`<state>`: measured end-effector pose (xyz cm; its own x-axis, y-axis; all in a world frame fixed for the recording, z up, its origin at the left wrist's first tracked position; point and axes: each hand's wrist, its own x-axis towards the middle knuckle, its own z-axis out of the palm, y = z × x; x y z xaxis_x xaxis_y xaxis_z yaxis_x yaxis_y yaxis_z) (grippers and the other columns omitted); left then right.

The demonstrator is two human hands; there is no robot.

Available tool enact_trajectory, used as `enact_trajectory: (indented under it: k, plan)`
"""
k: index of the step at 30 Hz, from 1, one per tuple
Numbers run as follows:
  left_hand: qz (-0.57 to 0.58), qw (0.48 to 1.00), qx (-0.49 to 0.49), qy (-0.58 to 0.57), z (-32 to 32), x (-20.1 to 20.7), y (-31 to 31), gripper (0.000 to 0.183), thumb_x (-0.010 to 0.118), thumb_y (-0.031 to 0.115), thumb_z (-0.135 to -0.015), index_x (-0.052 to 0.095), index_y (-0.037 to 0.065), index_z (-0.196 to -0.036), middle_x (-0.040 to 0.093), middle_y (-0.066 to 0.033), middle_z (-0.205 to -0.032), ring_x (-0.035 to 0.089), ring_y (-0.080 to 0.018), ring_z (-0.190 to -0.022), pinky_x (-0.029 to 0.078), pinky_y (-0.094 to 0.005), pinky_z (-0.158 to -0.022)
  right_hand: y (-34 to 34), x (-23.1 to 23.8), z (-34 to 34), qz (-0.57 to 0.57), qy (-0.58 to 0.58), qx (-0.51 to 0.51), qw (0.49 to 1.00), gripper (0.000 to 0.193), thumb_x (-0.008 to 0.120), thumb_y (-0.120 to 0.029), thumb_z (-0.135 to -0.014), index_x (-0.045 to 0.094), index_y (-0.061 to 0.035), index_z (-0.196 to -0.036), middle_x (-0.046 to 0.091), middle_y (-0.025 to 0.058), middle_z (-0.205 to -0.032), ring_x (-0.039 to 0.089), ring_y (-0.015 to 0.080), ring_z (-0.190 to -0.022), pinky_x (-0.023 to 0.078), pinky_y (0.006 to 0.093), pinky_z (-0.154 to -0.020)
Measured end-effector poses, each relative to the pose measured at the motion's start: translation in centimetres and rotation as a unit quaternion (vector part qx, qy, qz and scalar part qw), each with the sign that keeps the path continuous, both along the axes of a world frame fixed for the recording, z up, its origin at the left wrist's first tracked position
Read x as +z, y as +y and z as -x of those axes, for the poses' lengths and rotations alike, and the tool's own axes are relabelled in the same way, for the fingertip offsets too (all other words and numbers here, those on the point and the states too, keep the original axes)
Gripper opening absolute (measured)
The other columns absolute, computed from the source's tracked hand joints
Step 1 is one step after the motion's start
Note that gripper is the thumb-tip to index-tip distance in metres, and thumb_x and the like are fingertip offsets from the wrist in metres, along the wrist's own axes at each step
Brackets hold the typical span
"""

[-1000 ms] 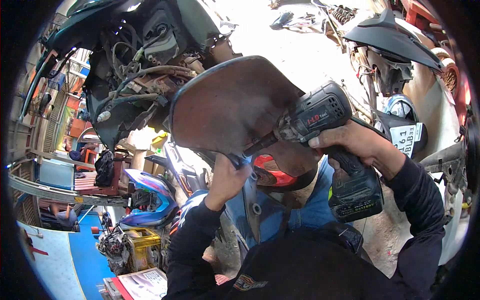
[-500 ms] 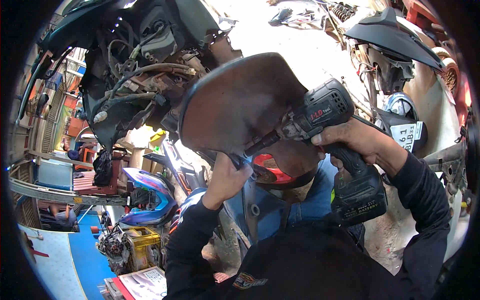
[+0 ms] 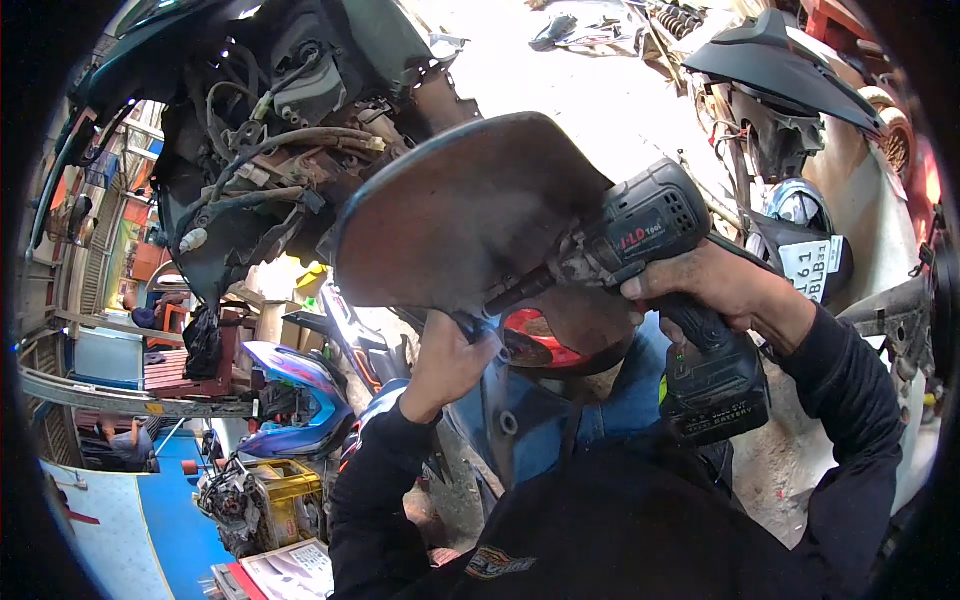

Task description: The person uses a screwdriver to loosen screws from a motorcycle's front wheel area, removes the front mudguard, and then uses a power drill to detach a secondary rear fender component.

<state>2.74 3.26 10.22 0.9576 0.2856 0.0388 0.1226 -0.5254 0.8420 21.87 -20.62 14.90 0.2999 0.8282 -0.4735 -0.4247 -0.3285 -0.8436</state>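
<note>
My right hand (image 3: 700, 285) is wrapped round the handle of a black cordless impact wrench (image 3: 645, 225), its battery pack hanging low. The long socket (image 3: 520, 290) points left, with its tip against or close to the lower edge of a dusty dark mudguard (image 3: 440, 225), whose hollow brown inside faces me. At that edge my left hand (image 3: 448, 365) is closed, thumb beside the socket tip; part of its grip is hidden behind the mudguard. Just right of it runs a grey metal fork leg (image 3: 500, 400) with a round hole. Behind the socket shows a red wheel rim (image 3: 535, 335).
A stripped motorcycle front with loose cables (image 3: 290, 150) fills the upper left. A blue-purple fairing (image 3: 300, 400) and an engine in a yellow crate (image 3: 265, 500) are at the left. Dark body panels (image 3: 785, 75) and a number plate (image 3: 808, 268) stand at the right.
The mudguard has shifted and tilted slightly to the left. Both hands stay at their places, and the wrench remains at the mudguard's lower edge.
</note>
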Motion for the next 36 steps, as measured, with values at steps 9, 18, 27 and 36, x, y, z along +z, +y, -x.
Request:
enact_trajectory:
  k: [9,18,27,36]
  plan:
    - [-0.031,0.999,0.009,0.011,-0.2,-0.1,-0.2,0.052,0.052,-0.005,-0.069,0.044,-0.004,-0.12,0.052,-0.0117,-0.115,0.05,-0.0221,-0.108,0.036,-0.0341,-0.097,-0.6,-0.3,0.2,-0.009,-0.009,0.012,1.0,0.021,0.065,-0.019,-0.084,0.061,0.0004,-0.091,0.062,0.0071,-0.073,0.054,0.0129,-0.048,0.043,0.024,-0.041]
    - [-0.044,0.997,-0.021,0.061,-0.2,0.5,0.1,0.057,0.049,-0.008,-0.067,0.039,-0.004,-0.123,0.049,-0.0109,-0.119,0.047,-0.0221,-0.112,0.033,-0.0336,-0.1,0.1,-1.2,-0.3,-0.07,-0.168,-0.103,0.978,0.027,0.072,-0.016,-0.077,0.063,-0.0002,-0.097,0.063,0.005,-0.08,0.059,0.012,-0.071,0.048,0.0272,-0.063]
    - [0.05,0.998,-0.016,0.041,0.1,0.3,0.4,0.06,0.05,-0.008,-0.068,0.037,-0.004,-0.126,0.047,-0.0122,-0.124,0.045,-0.0231,-0.118,0.031,-0.0356,-0.103,0.2,-1.0,-1.0,0.012,-0.128,0.01,0.992,0.021,0.071,-0.017,-0.078,0.065,-0.002,-0.091,0.066,0.0046,-0.075,0.06,0.0105,-0.063,0.046,0.023,-0.057]
    - [0.075,0.996,0.043,0.002,0.8,0.3,0.0,0.042,0.054,0.0,-0.067,0.053,-0.004,-0.109,0.055,-0.0152,-0.102,0.052,-0.0272,-0.094,0.04,-0.0354,-0.089,0.1,-0.1,0.7,-0.034,-0.038,0.005,0.999,0.018,0.071,-0.017,-0.08,0.064,-0.0033,-0.09,0.064,0.003,-0.074,0.058,0.0086,-0.059,0.046,0.0216,-0.052]
